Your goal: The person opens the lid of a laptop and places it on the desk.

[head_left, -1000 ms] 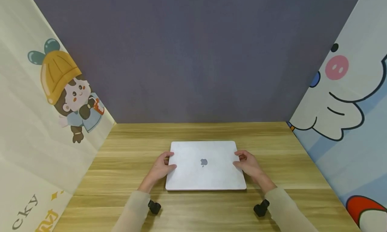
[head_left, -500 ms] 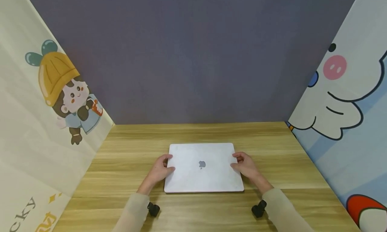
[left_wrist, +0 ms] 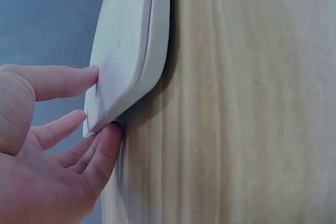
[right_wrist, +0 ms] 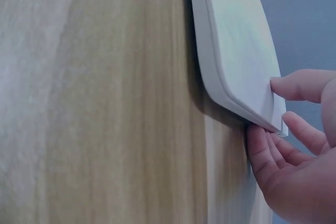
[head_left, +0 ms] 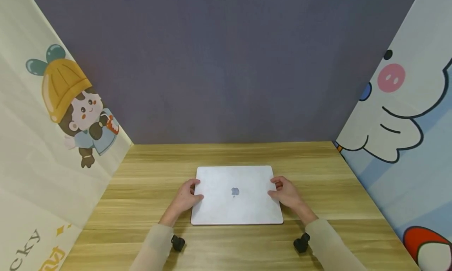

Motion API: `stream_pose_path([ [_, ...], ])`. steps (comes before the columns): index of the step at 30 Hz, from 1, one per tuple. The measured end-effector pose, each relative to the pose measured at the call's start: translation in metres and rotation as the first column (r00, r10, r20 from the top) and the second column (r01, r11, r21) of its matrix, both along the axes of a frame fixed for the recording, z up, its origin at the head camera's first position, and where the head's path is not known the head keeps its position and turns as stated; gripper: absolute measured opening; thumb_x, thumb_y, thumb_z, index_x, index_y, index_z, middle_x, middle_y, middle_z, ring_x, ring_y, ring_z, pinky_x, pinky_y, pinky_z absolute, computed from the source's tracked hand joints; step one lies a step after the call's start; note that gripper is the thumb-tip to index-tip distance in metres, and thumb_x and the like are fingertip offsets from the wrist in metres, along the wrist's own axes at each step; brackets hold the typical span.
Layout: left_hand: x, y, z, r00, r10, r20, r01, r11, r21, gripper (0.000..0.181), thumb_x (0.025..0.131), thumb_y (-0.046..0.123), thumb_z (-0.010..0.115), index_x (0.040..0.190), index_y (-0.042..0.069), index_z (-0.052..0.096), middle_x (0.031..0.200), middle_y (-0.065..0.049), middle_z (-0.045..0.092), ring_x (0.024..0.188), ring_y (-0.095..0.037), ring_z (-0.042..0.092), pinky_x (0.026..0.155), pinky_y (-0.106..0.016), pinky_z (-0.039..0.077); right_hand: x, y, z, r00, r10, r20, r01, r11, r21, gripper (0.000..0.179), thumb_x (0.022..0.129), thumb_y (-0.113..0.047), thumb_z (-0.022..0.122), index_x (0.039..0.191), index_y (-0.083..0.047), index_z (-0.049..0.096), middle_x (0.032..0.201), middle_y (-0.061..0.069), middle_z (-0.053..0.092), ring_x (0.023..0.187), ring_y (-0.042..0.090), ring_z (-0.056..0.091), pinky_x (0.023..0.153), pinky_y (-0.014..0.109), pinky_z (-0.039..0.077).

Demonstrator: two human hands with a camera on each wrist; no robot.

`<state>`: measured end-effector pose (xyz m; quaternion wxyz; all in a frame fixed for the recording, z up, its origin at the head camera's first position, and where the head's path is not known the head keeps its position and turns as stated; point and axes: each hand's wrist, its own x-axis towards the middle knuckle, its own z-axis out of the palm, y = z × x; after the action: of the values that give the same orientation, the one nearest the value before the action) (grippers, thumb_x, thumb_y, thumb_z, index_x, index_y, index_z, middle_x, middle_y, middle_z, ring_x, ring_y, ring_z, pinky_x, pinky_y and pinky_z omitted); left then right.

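The laptop [head_left: 236,204], its lid down, lies flat over the middle of the wooden table [head_left: 233,247], long edge toward the person; whether it touches the wood everywhere, I cannot tell. For steady handling, both sides should rise or shift at the same pace, since uneven lifting would likely tip it. Thumbs should press lightly, with the fingers beneath bearing the weight, and any setting down wants fingertips eased out so they are not trapped.

The left hand [head_left: 186,195] and right hand [head_left: 287,194] are apart, each pinching one short side: thumb on the lid, other fingers curled at and under the edge. The forearms reach in from the near corners, angled inward.
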<state>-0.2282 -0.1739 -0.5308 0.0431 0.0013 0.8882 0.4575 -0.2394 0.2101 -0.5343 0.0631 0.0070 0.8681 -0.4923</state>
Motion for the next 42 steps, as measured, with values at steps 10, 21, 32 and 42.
stream_pose_path([
  [10,0.002,0.001,0.000,1.000,0.002,-0.008,-0.002,0.999,-0.047,0.057,0.085,0.005,0.079,0.137,-0.002,0.058,0.115,-0.015,0.062,0.091,-0.024,0.057,0.070,-0.034,0.054,0.001,-0.005,0.000,0.998,0.004,-0.063,0.006,0.986,0.164,0.045,0.088,-0.014,0.077,0.127,0.003,0.062,0.108,0.015,0.062,0.095,0.026,0.056,0.078,0.036,0.051],
  [21,0.005,0.005,0.002,0.998,-0.022,-0.061,0.016,0.995,-0.102,0.053,0.087,0.007,0.078,0.135,-0.007,0.059,0.115,-0.021,0.060,0.095,-0.027,0.059,0.077,-0.040,0.056,0.010,-0.010,0.005,0.991,0.059,-0.118,-0.014,0.935,0.354,0.053,0.089,-0.022,0.079,0.130,0.007,0.062,0.112,0.018,0.069,0.090,0.024,0.060,0.080,0.042,0.057],
  [32,0.012,0.004,0.000,0.996,-0.033,-0.084,0.020,0.987,-0.160,0.052,0.086,0.009,0.079,0.132,-0.009,0.061,0.117,-0.020,0.062,0.097,-0.027,0.062,0.080,-0.042,0.057,0.014,-0.012,-0.001,0.987,0.073,-0.145,-0.019,0.940,0.342,0.051,0.088,-0.020,0.079,0.127,0.008,0.064,0.114,0.019,0.068,0.095,0.025,0.062,0.085,0.045,0.057],
  [42,0.017,-0.002,0.001,0.976,-0.163,-0.144,0.102,0.929,-0.356,0.049,0.089,0.017,0.076,0.128,-0.010,0.062,0.130,-0.028,0.061,0.126,-0.047,0.052,0.107,-0.057,0.042,0.020,-0.004,0.005,0.978,0.153,-0.144,-0.095,0.933,0.348,0.051,0.087,-0.021,0.080,0.126,0.008,0.064,0.124,0.022,0.064,0.113,0.036,0.061,0.097,0.054,0.052],
])
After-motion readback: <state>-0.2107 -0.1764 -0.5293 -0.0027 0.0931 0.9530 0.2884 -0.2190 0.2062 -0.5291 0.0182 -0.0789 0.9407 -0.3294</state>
